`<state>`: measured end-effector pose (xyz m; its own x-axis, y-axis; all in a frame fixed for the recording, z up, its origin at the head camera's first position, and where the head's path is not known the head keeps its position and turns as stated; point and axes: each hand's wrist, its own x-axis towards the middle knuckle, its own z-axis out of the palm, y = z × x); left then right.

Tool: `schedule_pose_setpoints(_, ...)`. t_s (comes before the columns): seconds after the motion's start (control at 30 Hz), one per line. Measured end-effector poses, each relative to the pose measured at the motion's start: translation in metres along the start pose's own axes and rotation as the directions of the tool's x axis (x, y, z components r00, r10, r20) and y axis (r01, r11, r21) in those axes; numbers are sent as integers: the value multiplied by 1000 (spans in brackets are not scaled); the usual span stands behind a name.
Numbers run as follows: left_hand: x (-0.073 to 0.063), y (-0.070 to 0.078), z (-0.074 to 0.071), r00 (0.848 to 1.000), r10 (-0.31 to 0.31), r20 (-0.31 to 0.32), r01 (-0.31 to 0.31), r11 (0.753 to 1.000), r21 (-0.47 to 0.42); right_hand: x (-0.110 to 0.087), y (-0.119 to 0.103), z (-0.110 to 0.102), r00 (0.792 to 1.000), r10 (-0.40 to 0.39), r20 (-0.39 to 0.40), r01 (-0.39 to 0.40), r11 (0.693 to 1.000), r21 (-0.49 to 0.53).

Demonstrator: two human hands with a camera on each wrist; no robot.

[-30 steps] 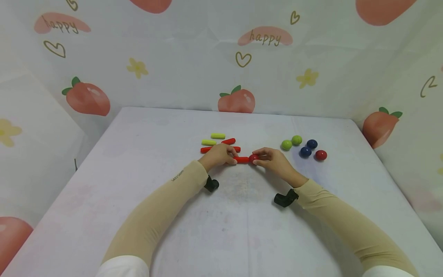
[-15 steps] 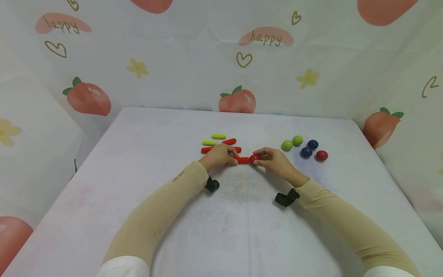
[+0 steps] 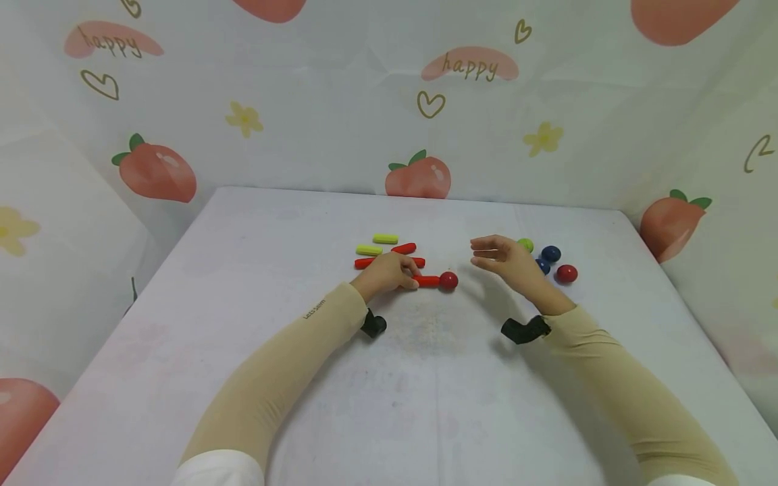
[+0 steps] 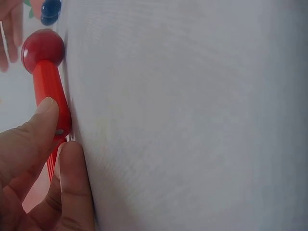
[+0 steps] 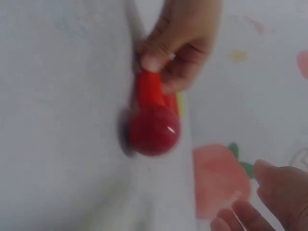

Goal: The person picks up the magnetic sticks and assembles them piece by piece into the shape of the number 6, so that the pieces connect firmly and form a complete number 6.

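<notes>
- A pale backdrop [image 3: 328, 128] printed with peaches, yellow flowers, hearts and the word "happy" rises behind everything.
- The bench [image 3: 401, 412], covered in white, carries all the sticks and balls.
- Tan sleeves [image 3: 286, 378] cover both forearms.
- The right hand [image 3: 509, 263] is raised above the bench, its fingers loosely extended and holding nothing, thumb apart; it is clear of the red ball to its left and partly hides the loose balls behind it.
- The left hand [image 3: 389, 271] pinches the near red stick between thumb and fingers at the stick's left end.
- A black wrist camera [image 3: 373, 324] sits at the left cuff, another at the right.
- The near red stick [image 3: 427, 281] lies sideways near the middle of the bench, its right end against the red ball [image 3: 448, 281].
- More red sticks [image 3: 404, 248] lie just beyond the left hand, which partly covers them; two yellow-green sticks [image 3: 385, 239] lie beyond those.
- On the right, a loose red ball [image 3: 567, 273] sits near two blue balls [image 3: 551, 254] and a green ball [image 3: 526, 245].
</notes>
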<state>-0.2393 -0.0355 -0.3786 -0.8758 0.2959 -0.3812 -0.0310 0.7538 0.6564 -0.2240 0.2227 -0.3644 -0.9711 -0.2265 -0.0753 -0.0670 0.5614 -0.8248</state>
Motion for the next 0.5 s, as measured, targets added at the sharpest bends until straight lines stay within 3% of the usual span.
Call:
schedule_pose_setpoints(0.33, 0, 1, 0, 1000, 12, -3, -12, 1000, 7, -20, 8, -46, 979, -4, -204, 12, 999, 36)
schedule_pose_setpoints(0.5, 0, 0, 0, 1000, 17, -5, -17, 1000, 7, -23, 21, -56, 972, 46, -230, -33, 998, 58)
